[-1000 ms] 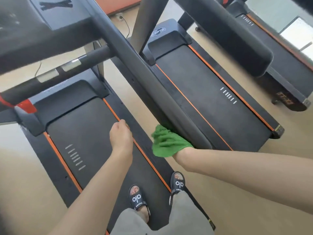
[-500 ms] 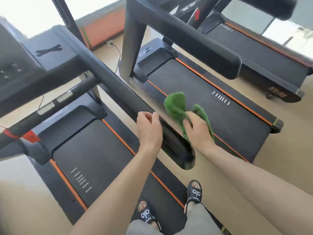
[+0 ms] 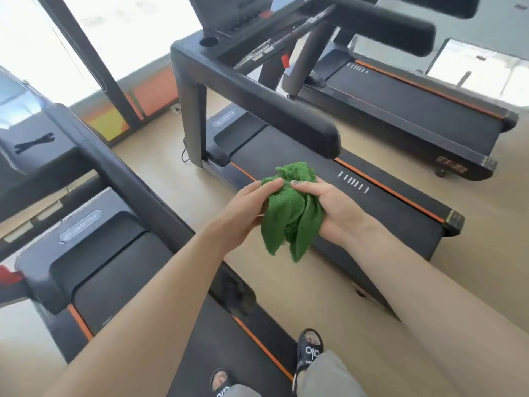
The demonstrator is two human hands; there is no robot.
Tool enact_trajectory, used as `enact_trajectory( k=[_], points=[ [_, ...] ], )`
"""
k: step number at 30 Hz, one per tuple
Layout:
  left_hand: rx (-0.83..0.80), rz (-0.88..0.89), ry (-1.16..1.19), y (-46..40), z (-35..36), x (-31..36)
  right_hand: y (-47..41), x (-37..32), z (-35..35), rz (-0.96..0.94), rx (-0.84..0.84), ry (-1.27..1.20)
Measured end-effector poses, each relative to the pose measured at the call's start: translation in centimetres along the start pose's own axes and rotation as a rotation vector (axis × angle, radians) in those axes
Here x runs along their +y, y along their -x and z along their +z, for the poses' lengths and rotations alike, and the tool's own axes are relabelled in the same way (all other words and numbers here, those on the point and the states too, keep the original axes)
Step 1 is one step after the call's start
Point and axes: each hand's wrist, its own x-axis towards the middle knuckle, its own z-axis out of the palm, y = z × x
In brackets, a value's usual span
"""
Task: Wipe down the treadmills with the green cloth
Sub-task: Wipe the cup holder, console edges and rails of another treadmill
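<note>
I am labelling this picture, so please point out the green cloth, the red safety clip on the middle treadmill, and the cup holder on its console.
green cloth (image 3: 289, 207), head view, on the bunched middle.
red safety clip (image 3: 284, 61), head view, on its red body.
cup holder (image 3: 209, 41), head view, on its round recess.

The green cloth (image 3: 290, 207) is nubby terry towelling, matt and soft-looking. The middle treadmill's handrail (image 3: 286, 116) appears smooth matt black plastic; its belt (image 3: 372, 207) is dull, fine-textured rubber. The floor (image 3: 171, 179) is smooth tan.

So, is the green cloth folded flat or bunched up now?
Bunched up: the green cloth is crumpled between the left hand and right hand, loose ends hanging below.
</note>
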Motion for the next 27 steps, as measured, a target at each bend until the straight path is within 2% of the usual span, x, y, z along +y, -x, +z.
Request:
enact_trajectory(
  k=[6, 10, 12, 14, 17, 19, 22, 24, 26, 27],
  points=[
    [0.201, 0.033, 0.038, -2.2, 3.6, 2.2, -0.5, -5.0, -3.3, -0.051, 0.063, 0.192],
    [0.306, 0.009, -0.078, -3.6, 4.7, 3.6, -1.3, -8.0, -3.6, -0.057, 0.134, 0.212],
    [0.302, -0.019, -0.083, -4.6, 4.6, 4.3, -2.5, -9.2, -4.0, -0.072, 0.206, 0.237],
    [0.213, -0.037, -0.076, -5.3, 4.1, 5.0, -3.8, -10.1, -4.3, -0.082, 0.290, 0.250],
    [0.124, -0.030, -0.224, -6.7, 3.5, 5.4, -5.3, -11.1, -4.9, -0.057, 0.310, 0.104],
    [0.184, 0.022, -0.373, -8.2, 3.3, 5.3, -5.8, -11.5, -5.1, -0.023, 0.280, 0.056],
    [0.258, 0.116, -0.558, -10.3, 2.8, 5.9, -6.7, -12.2, -5.1, 0.065, 0.196, 0.166],
    [0.297, 0.163, -0.684, -11.7, 1.7, 6.0, -7.7, -12.7, -5.4, 0.081, 0.218, 0.220],
    [0.342, 0.162, -0.638, -13.2, 0.7, 6.2, -8.8, -13.3, -5.6, 0.049, 0.272, 0.277],
    [0.361, 0.139, -0.522, -13.8, 0.4, 6.4, -9.5, -13.6, -5.8, 0.007, 0.303, 0.328]
  ],
)
